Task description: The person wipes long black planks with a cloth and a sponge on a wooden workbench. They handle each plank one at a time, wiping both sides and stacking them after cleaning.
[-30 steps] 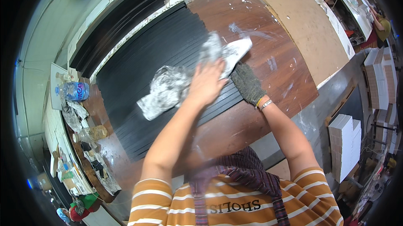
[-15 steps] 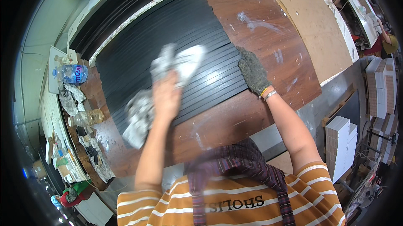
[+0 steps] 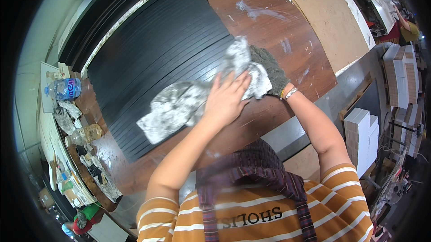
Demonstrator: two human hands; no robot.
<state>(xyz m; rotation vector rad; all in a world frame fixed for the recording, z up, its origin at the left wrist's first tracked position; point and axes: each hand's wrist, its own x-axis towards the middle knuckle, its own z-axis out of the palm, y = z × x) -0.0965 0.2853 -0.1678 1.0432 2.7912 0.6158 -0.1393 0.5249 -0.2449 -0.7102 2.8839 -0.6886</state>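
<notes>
Dark strips lie side by side in a flat panel on the brown wood-grain table. My bare left hand presses a white rag with grey smudges onto the panel's near right part, its fingers laid over the cloth. Loose folds of the rag trail to the left along the near strips. At the strips' right ends rests my right hand in a dark grey knit glove, fingers stretched out. Part of the rag covers the glove's near side, and the fingertips are partly hidden.
More dark strips are stacked beyond the panel. A blue-labelled bottle, a clear jar and stained cloths sit along the left edge. Brown board borders the table's right; white boxes stand beyond it. Another person is far right.
My left hand has swept the rag rightward across the strips, up against the gloved right hand. The right hand has stayed at the strips' right ends. The view has shifted slightly.
</notes>
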